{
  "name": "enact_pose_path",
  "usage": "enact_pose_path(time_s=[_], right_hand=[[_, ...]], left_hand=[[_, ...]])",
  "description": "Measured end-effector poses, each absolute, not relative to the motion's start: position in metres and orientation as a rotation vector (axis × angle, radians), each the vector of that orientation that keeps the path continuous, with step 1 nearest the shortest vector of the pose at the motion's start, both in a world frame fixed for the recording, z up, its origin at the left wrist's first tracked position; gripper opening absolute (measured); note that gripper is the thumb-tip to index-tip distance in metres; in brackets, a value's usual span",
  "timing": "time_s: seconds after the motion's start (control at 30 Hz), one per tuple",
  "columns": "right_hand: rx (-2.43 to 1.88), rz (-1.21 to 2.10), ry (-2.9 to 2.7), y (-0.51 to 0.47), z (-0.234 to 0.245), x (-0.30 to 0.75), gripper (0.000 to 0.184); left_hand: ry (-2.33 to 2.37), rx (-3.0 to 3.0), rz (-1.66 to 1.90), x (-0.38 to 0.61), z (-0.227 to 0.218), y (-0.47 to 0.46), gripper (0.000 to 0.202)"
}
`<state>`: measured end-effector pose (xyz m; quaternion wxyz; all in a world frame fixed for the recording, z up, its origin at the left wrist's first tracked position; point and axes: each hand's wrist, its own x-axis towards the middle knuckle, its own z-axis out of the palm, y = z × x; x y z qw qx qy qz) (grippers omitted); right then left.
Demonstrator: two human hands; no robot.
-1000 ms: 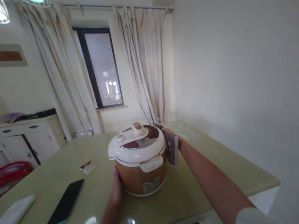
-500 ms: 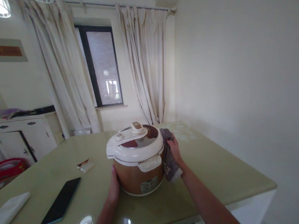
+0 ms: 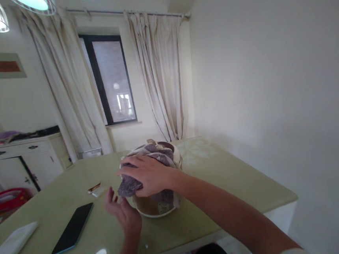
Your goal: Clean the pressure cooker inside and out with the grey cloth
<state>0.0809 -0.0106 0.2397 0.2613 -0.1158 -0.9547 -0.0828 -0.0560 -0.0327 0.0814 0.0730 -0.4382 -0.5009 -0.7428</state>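
An electric pressure cooker [image 3: 146, 206] with a white lid and golden-brown body stands upright on the table. A purple-grey cloth [image 3: 128, 186] lies bunched over its lid and hangs down the front, hiding most of the lid and handle. My right hand [image 3: 150, 174] reaches across the cooker, its fingers over the cloth, holding it against the lid's left part. Beside the cooker's lower left, my left hand [image 3: 125, 216] is raised off it with fingers apart and bent, holding nothing, just below the cloth's hanging corner.
A dark phone [image 3: 73, 229] lies on the pale green table [image 3: 236, 184], left of the cooker. Farther left is a white flat object [image 3: 12, 247]. A small packet [image 3: 97, 190] lies behind the phone. The wall [image 3: 258, 95] runs along the table's right side.
My right hand has carried the cloth from the cooker's right side across to the left part of its lid. My left hand has let go of the cooker's side and opened.
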Motion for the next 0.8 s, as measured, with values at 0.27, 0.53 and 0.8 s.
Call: enact_pose_path(time_s=[0.27,0.53,0.8], right_hand=[[-0.551,0.459,-2.126,0.05,0.273,0.111,0.048],[-1.008,0.529,-2.333,0.09,0.292,0.126,0.05],[-1.007,0.231,-2.541,0.091,0.308,0.121,0.035]], left_hand=[[-1.325,-1.919,-1.138,-0.022,0.198,-0.039,0.072],[-1.446,-2.118,-0.607,-0.025,0.231,-0.052,0.055],[-0.99,-2.434,-0.349,0.049,0.206,-0.05,0.035]])
